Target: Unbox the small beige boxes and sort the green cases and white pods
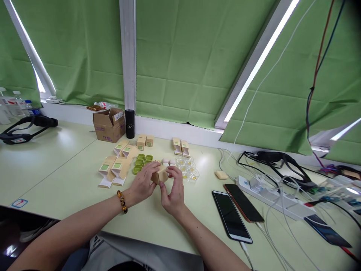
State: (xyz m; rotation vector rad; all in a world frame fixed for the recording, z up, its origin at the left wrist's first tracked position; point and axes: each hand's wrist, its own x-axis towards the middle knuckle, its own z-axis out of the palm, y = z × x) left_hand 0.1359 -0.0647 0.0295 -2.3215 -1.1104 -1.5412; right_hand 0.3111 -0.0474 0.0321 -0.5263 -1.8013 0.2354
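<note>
A small kraft cardboard box (160, 175) is held just above the table between both of my hands. My left hand (145, 179) grips its left side, fingers over the top. From the right, my right hand (174, 189) pinches it with thumb at the front and fingers at the far edge. Just beyond lie several green square cups (139, 162) on the left and clear plastic pieces (188, 166) with yellow spots on the right. Two pale pink pieces (169, 162) show between them. Flattened or part-folded kraft boxes (120, 167) lie left of my left hand.
Small closed boxes (145, 141) and two part-open ones (181, 146) stand farther back. A larger cardboard box (109, 126) and a black tumbler (130, 124) are near the wall. Phones (232, 216), a power strip (270, 197) and loose cables occupy the right side.
</note>
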